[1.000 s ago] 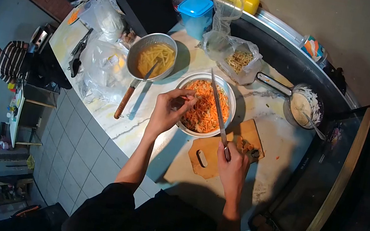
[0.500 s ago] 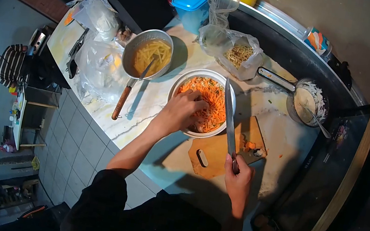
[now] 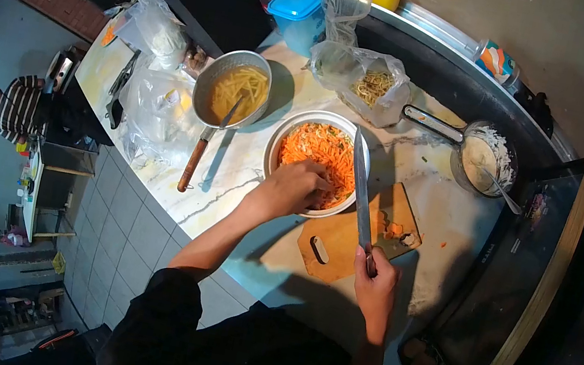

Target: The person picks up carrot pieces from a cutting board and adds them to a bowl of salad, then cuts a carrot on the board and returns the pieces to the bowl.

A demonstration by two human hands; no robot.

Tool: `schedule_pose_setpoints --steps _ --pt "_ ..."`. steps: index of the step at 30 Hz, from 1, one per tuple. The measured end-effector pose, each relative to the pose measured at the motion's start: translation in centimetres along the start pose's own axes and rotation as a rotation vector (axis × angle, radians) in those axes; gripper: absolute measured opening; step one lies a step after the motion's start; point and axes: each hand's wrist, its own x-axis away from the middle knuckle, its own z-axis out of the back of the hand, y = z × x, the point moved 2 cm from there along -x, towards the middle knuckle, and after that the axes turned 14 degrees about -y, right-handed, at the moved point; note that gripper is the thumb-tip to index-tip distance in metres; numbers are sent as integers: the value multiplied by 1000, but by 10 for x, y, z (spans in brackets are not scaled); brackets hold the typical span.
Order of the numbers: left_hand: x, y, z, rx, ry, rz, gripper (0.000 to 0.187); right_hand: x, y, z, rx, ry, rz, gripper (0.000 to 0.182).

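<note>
My left hand (image 3: pixel 299 186) is down in a white bowl (image 3: pixel 278 129) of shredded carrot (image 3: pixel 320 148) flecked with green. Its fingers curl into the shreds near the bowl's front side, and the fingertips are partly buried. A long kitchen knife (image 3: pixel 362 191) is gripped by its handle in my right hand (image 3: pixel 375 279), closed around it. The blade points away from me and passes along the bowl's right rim. Beneath the knife lies a wooden cutting board (image 3: pixel 344 242) with a cut-out handle and a few orange scraps (image 3: pixel 394 230).
Left of the bowl stands a saucepan (image 3: pixel 232 90) of pale strips in liquid, with a wooden-handled utensil. Plastic bags (image 3: pixel 157 108), a noodle bag (image 3: pixel 373 87) and a blue-lidded tub (image 3: pixel 296 3) sit behind. A batter pan (image 3: pixel 485 160) and a black appliance (image 3: pixel 501 282) stand right. A person (image 3: pixel 20 107) is far left.
My left hand has shifted slightly down and right within the bowl, uncovering more carrot at the back. The knife and right hand have stayed almost in place.
</note>
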Motion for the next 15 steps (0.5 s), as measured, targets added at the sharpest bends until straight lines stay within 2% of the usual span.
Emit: schedule_pose_setpoints --steps 5,9,11,15 --pt "-1 3 -1 -149 31 52 27 2 1 2 -4 -21 -17 22" --pt "-6 -4 -2 -111 -25 91 26 4 7 2 11 -5 -37 24" --pt "-6 -19 -8 -52 -27 25 26 5 9 2 26 12 -24 24" --pt "-5 -16 15 -32 -35 28 28 6 3 6 -21 8 -39 24"
